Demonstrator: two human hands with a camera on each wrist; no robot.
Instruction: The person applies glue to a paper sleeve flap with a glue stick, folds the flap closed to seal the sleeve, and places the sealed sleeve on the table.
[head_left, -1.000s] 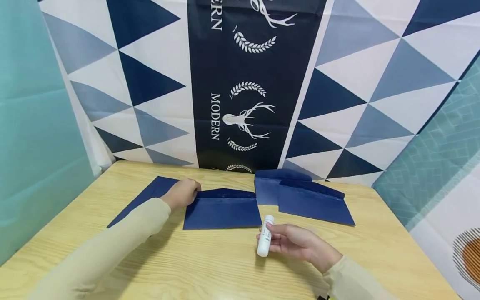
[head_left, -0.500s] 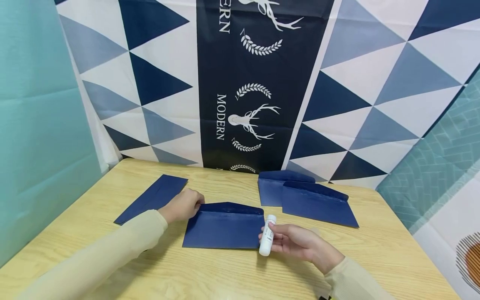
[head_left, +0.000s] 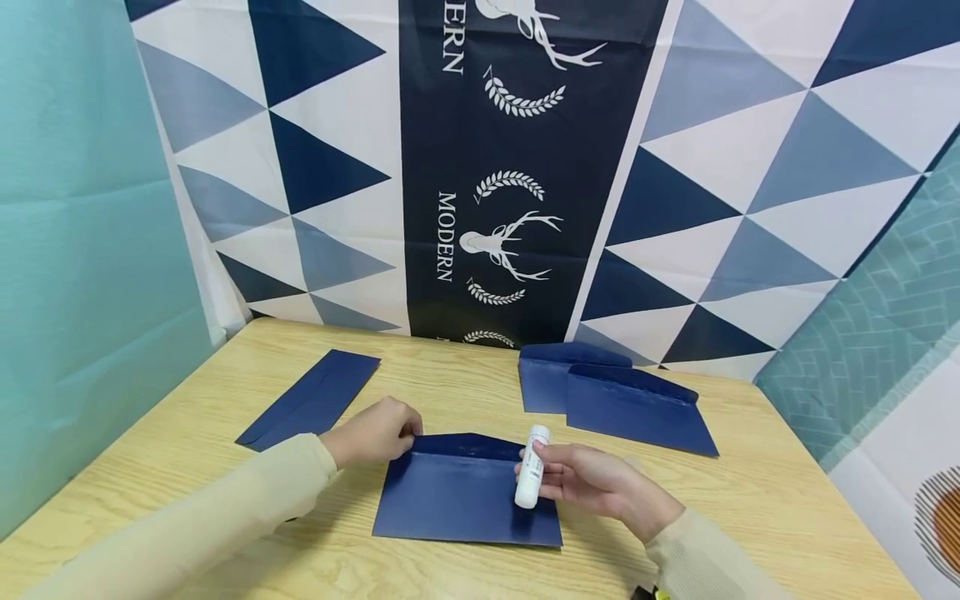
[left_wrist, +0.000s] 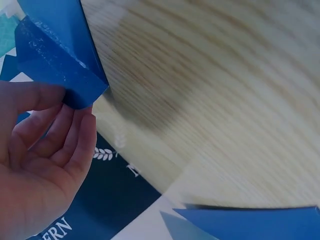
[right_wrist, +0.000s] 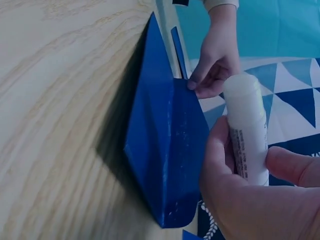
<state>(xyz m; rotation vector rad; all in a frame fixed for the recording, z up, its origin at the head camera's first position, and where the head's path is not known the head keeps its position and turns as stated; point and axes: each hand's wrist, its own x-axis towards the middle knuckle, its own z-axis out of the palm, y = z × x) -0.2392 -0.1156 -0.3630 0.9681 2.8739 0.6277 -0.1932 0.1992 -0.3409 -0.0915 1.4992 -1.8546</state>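
A navy envelope [head_left: 457, 500] with its flap raised is in front of me at the middle of the table. My left hand [head_left: 378, 432] pinches the flap's left corner between thumb and fingers. Whitish smears, perhaps glue, show on the flap [left_wrist: 55, 45] in the left wrist view. In my right hand [head_left: 600, 487] is a white glue stick [head_left: 532, 467], held upright at a tilt over the envelope's right part. The right wrist view shows thumb and fingers wrapped round the glue stick [right_wrist: 247, 130], apart from the envelope [right_wrist: 165, 145].
Another navy envelope [head_left: 311, 400] lies at the left of the wooden table [head_left: 300, 550]. Two more, a front one [head_left: 637, 412] and a rear one [head_left: 543, 387], overlap at the back right with flaps raised. Patterned cloth [head_left: 495, 167] hangs behind the table.
My left hand has drawn the envelope from the back middle of the table toward me, until it lies under the glue stick. The right hand has stayed nearly in place.
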